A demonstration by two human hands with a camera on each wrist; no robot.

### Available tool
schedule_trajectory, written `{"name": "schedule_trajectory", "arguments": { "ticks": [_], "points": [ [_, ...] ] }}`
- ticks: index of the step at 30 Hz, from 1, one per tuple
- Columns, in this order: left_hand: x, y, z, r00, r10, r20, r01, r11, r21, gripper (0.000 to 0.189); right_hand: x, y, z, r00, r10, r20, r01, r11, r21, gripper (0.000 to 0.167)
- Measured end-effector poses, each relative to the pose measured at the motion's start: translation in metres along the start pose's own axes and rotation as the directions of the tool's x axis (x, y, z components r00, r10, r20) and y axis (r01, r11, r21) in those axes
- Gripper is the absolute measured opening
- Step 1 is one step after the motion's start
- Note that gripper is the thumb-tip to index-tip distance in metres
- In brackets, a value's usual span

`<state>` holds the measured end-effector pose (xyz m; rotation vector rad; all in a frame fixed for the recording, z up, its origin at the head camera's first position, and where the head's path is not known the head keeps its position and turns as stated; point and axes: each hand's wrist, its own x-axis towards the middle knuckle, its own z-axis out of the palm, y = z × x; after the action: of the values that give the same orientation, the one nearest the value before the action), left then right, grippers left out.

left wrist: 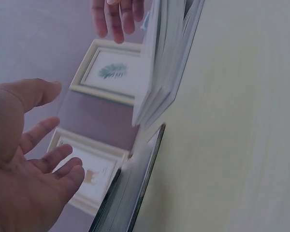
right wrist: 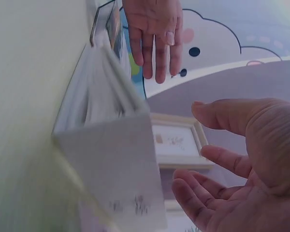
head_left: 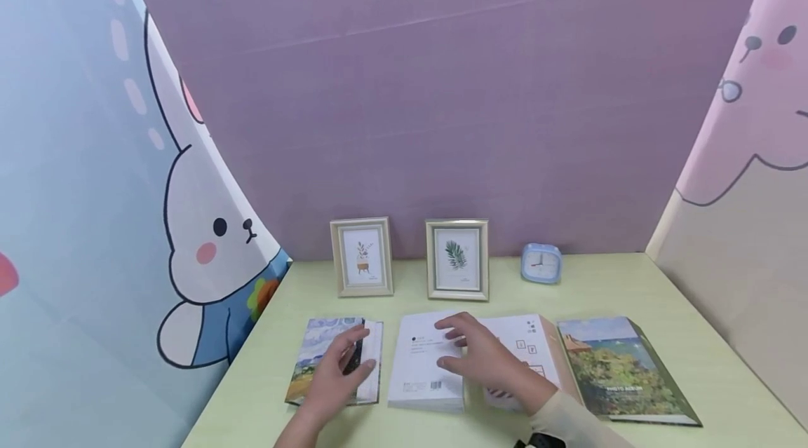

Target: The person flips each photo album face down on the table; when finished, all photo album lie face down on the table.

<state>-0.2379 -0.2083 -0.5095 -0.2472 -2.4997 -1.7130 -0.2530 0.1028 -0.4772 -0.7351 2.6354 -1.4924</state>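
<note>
My left hand (head_left: 333,376) hovers over a hardcover book with a landscape painting on its cover (head_left: 311,355), its fingers relaxed and holding nothing. Over the right side of a thick white book with a barcode (head_left: 419,364) is my right hand (head_left: 482,358), fingers loosely bent and nothing in them. Partly behind the right forearm lies a white book with red drawings (head_left: 533,344). In the left wrist view, the left hand (left wrist: 26,164) stands apart from the books. The right wrist view shows the right hand (right wrist: 241,169) apart from the white book's pages (right wrist: 99,89).
A photo album (head_left: 621,371) with a seaside painting lies at the right of the pale green table (head_left: 694,336). Two picture frames (head_left: 362,257) (head_left: 457,260) and a blue alarm clock (head_left: 541,263) stand along the back, before a purple wall (head_left: 442,104).
</note>
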Motion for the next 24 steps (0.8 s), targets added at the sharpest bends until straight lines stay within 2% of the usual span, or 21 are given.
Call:
{"name": "schedule_trajectory", "arguments": {
  "ticks": [5, 9, 13, 15, 19, 24],
  "points": [
    [-0.004, -0.006, -0.023, 0.996, 0.010, -0.091, -0.011, 1.000, -0.001, 0.048, 0.011, -0.010, 0.016, 0.999, -0.020, 0.048, 0.018, 0.999, 0.034, 0.053],
    [-0.007, -0.016, -0.040, 0.987, 0.020, -0.161, -0.011, 0.998, 0.056, 0.048, 0.020, -0.017, 0.031, 0.996, -0.009, 0.092, 0.003, 0.998, 0.066, 0.053],
    [-0.008, -0.026, -0.057, 0.979, 0.006, -0.205, 0.012, 0.996, 0.087, 0.050, 0.029, -0.025, 0.044, 0.990, 0.015, 0.139, -0.024, 0.998, 0.065, 0.053],
    [-0.009, -0.030, -0.064, 0.976, -0.026, -0.214, 0.046, 0.995, 0.091, 0.052, 0.032, -0.029, 0.050, 0.986, 0.019, 0.164, -0.029, 0.998, 0.056, 0.054],
    [-0.010, -0.037, -0.077, 0.973, -0.095, -0.208, 0.103, 0.994, 0.031, 0.055, 0.037, -0.035, 0.062, 0.977, 0.021, 0.212, -0.026, 0.999, 0.024, 0.058],
    [-0.013, -0.041, -0.087, 0.976, -0.135, -0.173, 0.124, 0.990, -0.074, 0.057, 0.042, -0.036, 0.077, 0.967, 0.025, 0.252, -0.029, 1.000, 0.011, 0.061]
  ]
}}
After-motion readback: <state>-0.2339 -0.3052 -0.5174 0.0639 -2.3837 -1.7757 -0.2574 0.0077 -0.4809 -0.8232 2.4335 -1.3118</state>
